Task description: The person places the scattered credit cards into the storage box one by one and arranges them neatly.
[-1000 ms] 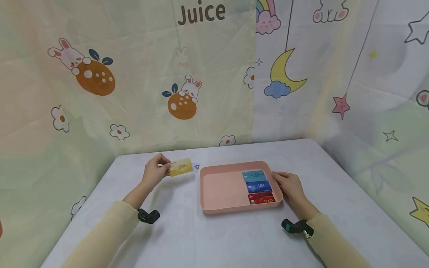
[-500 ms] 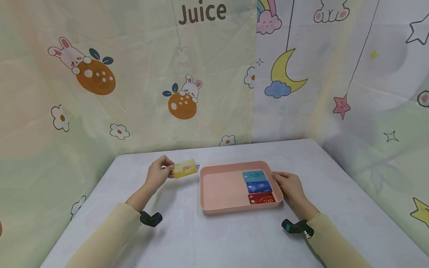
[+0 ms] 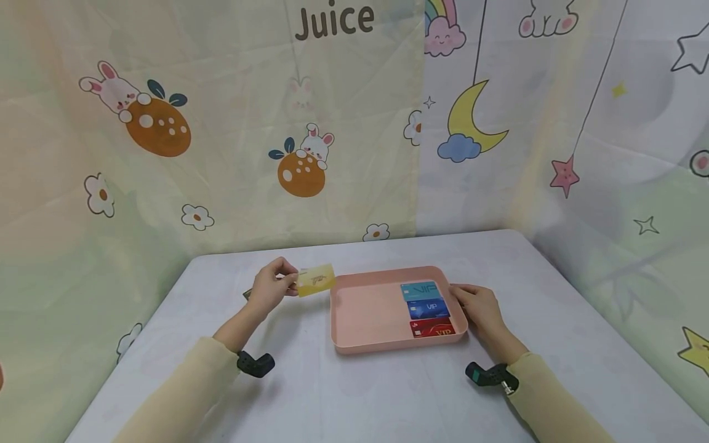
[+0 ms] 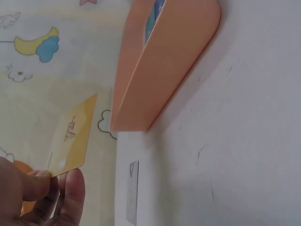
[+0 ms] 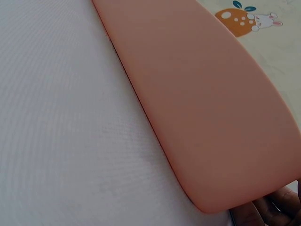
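Pinching a yellow card [image 3: 316, 280] by its left end between the thumb and bent fingers of the left hand [image 3: 271, 286]. Holding it raised above the white tabletop [image 3: 399, 394], with its printed side towards the head camera, just beyond the left end of a pink tray [image 3: 365, 311]. Overlaps the tray's far left corner in the head view, but stands clear of it in the left wrist view. Grips the tray at its right end with the right hand [image 3: 480, 307], bent fingers against the outer wall. Wears pale yellow sleeves [image 3: 177, 394] and a black device [image 3: 256, 365] at each wrist. Can see, flat inside the tray at its right end, a teal card [image 3: 419, 291] farthest off, a blue card [image 3: 428, 309] in the middle and a red card [image 3: 432, 328] nearest, each lettered VIP. Can see also, in the left wrist view, a pale card [image 4: 132, 193] on the tabletop near the tray's left end. Can make out a small dark corner [image 3: 247, 295] beside the left hand, but cannot tell of what. Faces a cloth backdrop [image 3: 232, 74] printed with rabbits, flowers, stars and the word Juice.
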Demonstrator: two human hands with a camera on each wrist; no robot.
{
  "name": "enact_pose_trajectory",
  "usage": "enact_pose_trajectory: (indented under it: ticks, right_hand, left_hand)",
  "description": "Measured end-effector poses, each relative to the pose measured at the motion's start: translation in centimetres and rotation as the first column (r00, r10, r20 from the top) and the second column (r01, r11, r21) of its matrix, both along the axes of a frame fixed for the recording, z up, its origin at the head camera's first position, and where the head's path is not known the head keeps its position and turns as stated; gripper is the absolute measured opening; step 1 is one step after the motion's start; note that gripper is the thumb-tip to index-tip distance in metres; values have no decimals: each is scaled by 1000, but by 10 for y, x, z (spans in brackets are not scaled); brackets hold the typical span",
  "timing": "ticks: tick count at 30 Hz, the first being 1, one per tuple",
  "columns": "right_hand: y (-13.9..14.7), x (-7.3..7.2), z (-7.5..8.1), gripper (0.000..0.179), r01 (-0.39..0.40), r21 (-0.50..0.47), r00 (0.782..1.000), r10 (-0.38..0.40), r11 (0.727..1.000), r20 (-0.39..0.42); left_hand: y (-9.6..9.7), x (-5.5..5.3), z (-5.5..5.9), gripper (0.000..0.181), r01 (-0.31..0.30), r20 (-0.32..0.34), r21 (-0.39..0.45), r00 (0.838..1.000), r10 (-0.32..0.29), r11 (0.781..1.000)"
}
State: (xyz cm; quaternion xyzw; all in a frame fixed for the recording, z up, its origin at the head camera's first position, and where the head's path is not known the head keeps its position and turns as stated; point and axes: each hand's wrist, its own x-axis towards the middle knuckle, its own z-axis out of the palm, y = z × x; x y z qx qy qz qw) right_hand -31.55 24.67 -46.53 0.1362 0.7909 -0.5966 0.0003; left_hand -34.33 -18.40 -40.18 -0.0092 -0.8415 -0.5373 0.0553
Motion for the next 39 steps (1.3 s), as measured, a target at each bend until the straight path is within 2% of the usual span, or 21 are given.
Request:
enact_pose_trajectory:
  ticks: [9, 22, 39]
  right_hand:
    - [1, -1, -2, 61, -2, -1, 1000, 2, 1000, 4]
    - [1, 1, -2, 60, -10, 4, 1000, 10, 1000, -10]
    - [1, 0, -2, 58, -8, 5, 1000, 8, 1000, -16]
  left_hand:
    - [16, 3, 0, 7, 23, 4, 17, 1000, -23, 1000]
    - [37, 7, -5, 4, 94, 25, 52, 995, -95, 994]
    - [61, 13, -9, 4, 169, 9, 83, 985, -170, 982]
